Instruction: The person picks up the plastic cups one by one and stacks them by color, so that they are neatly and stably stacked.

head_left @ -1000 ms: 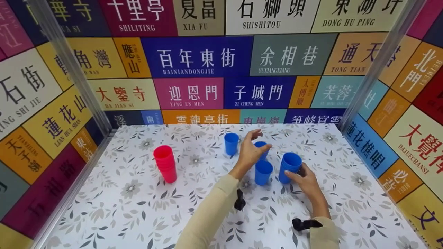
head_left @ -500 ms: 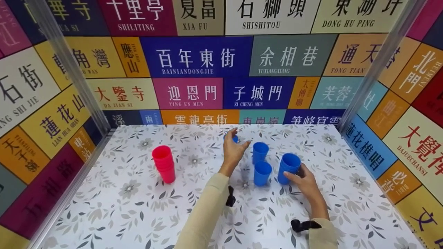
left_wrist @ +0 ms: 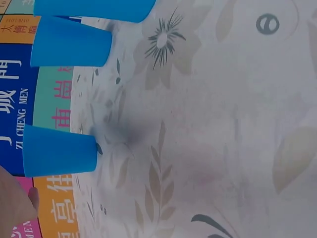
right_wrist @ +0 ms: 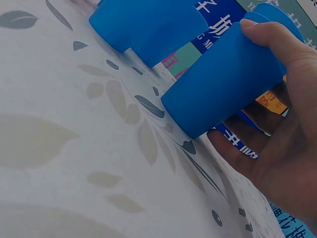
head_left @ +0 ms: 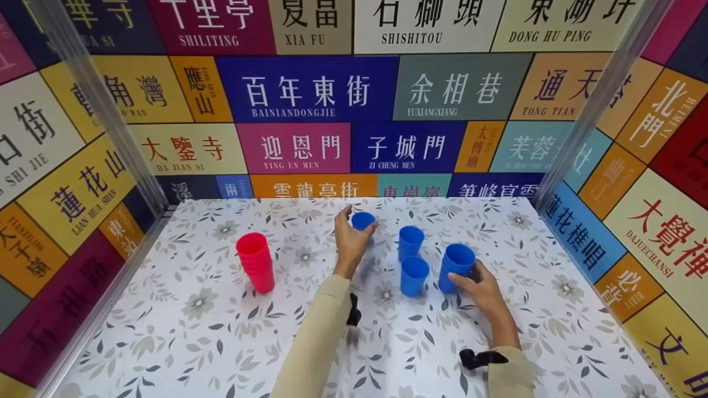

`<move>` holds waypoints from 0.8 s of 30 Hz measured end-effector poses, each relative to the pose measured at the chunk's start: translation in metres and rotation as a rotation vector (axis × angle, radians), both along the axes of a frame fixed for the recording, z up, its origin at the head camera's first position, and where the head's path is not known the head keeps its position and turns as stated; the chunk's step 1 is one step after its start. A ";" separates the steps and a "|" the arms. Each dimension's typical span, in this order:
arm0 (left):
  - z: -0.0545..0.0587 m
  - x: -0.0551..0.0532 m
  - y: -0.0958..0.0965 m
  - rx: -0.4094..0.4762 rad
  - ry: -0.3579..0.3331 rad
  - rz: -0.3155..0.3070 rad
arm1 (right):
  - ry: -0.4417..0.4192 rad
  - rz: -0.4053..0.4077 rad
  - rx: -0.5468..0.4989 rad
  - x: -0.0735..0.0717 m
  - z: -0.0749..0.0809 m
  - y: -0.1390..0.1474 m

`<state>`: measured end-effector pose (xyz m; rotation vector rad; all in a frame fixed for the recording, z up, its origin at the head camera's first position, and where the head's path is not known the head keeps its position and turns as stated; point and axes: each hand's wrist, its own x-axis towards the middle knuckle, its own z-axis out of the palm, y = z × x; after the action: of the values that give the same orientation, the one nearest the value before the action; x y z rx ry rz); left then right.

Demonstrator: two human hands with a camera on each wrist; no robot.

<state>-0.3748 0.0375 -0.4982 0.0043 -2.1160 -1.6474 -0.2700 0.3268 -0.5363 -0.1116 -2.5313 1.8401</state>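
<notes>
My left hand (head_left: 349, 237) is at the far-left blue cup (head_left: 363, 220), its thumb and fingers spread about the rim. In the left wrist view, only part of that hand (left_wrist: 15, 206) shows beside the upright cup (left_wrist: 62, 151), and no firm hold is visible. With my right hand (head_left: 487, 290) I grip a short stack of nested blue cups (head_left: 456, 268) from the right. The thumb lies across the stack (right_wrist: 223, 79) near its upper rim in the right wrist view. Between the hands stand two single blue cups, one farther (head_left: 411, 242) and one nearer (head_left: 414, 276).
A stack of nested red cups (head_left: 256, 262) stands on the left of the table. A white leaf-patterned cloth (head_left: 193, 342) covers the tabletop. Panels printed with place names (head_left: 310, 88) wall in the back and both sides.
My left hand has moved left, from over the middle blue cups to the far-left one. The right hand keeps its grip on the blue stack, in about the same place.
</notes>
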 end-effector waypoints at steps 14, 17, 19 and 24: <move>-0.013 -0.010 -0.010 -0.016 -0.190 -0.044 | -0.011 -0.006 0.026 -0.001 -0.003 -0.002; -0.014 -0.011 -0.009 -0.022 -0.232 -0.063 | -0.014 -0.015 0.023 -0.001 -0.002 -0.001; -0.014 -0.013 -0.009 -0.028 -0.263 -0.071 | -0.014 -0.013 0.019 -0.001 -0.002 -0.001; -0.016 -0.017 -0.009 -0.042 -0.298 -0.076 | -0.018 -0.013 0.016 -0.002 -0.001 0.000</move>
<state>-0.3918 0.0284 -0.5147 0.1682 -2.3963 -1.7356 -0.2717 0.3268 -0.5371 -0.1448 -2.5510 1.8221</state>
